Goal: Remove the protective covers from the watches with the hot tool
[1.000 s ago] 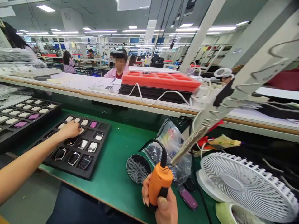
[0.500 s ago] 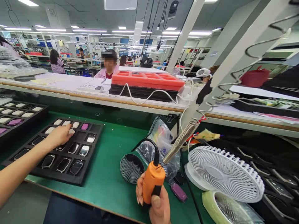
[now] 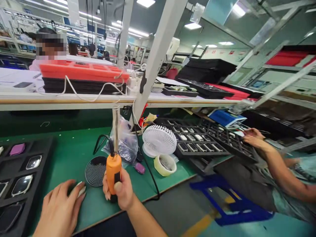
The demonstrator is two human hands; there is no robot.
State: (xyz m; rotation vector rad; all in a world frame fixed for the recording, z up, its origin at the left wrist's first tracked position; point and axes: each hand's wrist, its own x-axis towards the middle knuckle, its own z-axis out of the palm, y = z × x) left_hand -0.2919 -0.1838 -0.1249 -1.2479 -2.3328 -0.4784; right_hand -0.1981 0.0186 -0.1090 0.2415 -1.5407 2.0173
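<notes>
"Where's your right hand [image 3: 122, 189]?"

"You're clenching an orange electric screwdriver [image 3: 113, 171] upright in it, with a metal spring [image 3: 116, 126] rising from its top."

"And your left hand [image 3: 60, 209]?"

"It's low on the green mat [image 3: 74, 144], fingers curled. You're pinching a pale piece [image 3: 81, 190] at your fingertips, though they hide most of it."

"What's closest to that hand?"

"A black foam tray [image 3: 41, 158] lies just beside it, with a purple piece [image 3: 17, 149] and silver frames [image 3: 22, 185] in its pockets."

"What's around the screwdriver?"

"Just past it, you've got a round mesh disc [image 3: 95, 171] and a plastic bag [image 3: 123, 146]. A small white fan [image 3: 159, 140] and a tape roll [image 3: 165, 165] sit further right."

"Anyone else nearby?"

"Yes, to your right, a co-worker's hand [image 3: 253, 138] is at the edge of another black tray [image 3: 197, 141]. Ahead of you, an orange foam tray [image 3: 84, 72] sits on the shelf [image 3: 74, 102]."
</notes>
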